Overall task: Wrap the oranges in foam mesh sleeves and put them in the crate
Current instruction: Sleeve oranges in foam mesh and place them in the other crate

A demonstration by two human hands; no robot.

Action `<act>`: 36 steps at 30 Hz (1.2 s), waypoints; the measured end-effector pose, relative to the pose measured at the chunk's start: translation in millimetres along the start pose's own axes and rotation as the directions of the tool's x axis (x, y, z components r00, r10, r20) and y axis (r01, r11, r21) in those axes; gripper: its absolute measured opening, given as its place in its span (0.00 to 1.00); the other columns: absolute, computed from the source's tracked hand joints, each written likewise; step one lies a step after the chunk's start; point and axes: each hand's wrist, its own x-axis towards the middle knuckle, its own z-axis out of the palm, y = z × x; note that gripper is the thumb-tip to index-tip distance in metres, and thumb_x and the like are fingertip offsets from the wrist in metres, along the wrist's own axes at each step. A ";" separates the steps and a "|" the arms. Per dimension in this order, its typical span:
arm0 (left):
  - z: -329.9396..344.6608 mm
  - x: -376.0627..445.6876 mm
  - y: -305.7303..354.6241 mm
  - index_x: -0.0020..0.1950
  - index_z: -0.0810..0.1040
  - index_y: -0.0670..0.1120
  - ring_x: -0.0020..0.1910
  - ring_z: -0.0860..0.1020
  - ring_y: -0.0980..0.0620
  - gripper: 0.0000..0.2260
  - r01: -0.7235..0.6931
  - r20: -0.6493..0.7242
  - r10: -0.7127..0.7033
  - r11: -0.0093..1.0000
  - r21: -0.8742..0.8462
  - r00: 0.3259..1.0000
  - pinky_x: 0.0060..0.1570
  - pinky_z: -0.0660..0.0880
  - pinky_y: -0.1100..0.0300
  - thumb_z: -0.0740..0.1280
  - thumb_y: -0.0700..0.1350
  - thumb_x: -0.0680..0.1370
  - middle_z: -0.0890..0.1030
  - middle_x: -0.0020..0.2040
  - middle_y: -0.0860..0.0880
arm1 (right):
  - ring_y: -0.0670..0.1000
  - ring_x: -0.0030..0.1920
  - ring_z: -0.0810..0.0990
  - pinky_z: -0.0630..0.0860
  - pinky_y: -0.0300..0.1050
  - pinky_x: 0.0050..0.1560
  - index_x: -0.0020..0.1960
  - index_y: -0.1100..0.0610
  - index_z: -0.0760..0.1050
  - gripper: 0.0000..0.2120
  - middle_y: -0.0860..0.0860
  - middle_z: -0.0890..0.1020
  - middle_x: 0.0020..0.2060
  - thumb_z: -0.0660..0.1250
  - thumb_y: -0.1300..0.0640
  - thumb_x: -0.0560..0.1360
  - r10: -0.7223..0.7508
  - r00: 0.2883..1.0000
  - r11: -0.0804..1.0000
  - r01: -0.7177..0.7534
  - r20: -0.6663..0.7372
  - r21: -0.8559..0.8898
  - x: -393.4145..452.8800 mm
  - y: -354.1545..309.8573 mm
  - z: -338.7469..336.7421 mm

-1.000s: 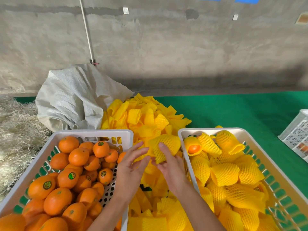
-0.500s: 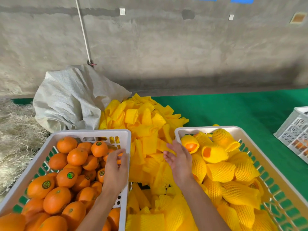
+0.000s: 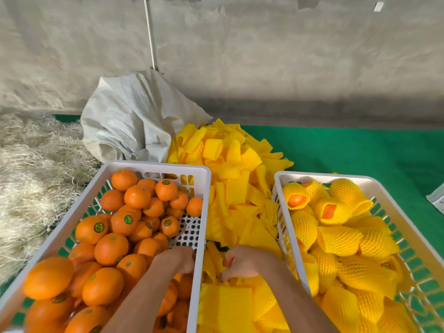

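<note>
A white crate (image 3: pixel 156 165) on the left holds several bare oranges (image 3: pixel 110 248) with green stickers. Between the crates lies a heap of yellow foam mesh sleeves (image 3: pixel 230 169). The white crate (image 3: pixel 324 176) on the right holds several wrapped oranges (image 3: pixel 338 239). My left hand (image 3: pixel 177 260) reaches down inside the left crate by its right wall, fingers curled over an orange (image 3: pixel 181 281) that is mostly hidden. My right hand (image 3: pixel 237 263) is down in the sleeve heap, its curled fingers pinching a foam sleeve (image 3: pixel 213 263).
A crumpled white woven sack (image 3: pixel 134 116) lies behind the left crate against the concrete wall. Dry straw (image 3: pixel 31 176) covers the floor to the left. A green mat (image 3: pixel 360 152) spreads to the right, with part of another white object (image 3: pixel 436 200) at its right edge.
The wrapped orange left my hands and lies in the right crate. My left hand dropped into the orange crate and my right hand came back and down into the sleeve heap.
</note>
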 end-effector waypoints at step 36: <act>-23.7 -40.2 55.4 0.74 0.71 0.66 0.72 0.71 0.56 0.16 -0.882 -0.969 0.192 0.469 -0.049 0.156 0.57 0.78 0.66 0.59 0.56 0.86 0.60 0.79 0.58 | 0.42 0.49 0.81 0.77 0.32 0.44 0.54 0.38 0.74 0.05 0.39 0.82 0.47 0.69 0.46 0.80 0.188 0.356 0.627 0.674 -0.916 0.391 -10.0 -3.9 -33.2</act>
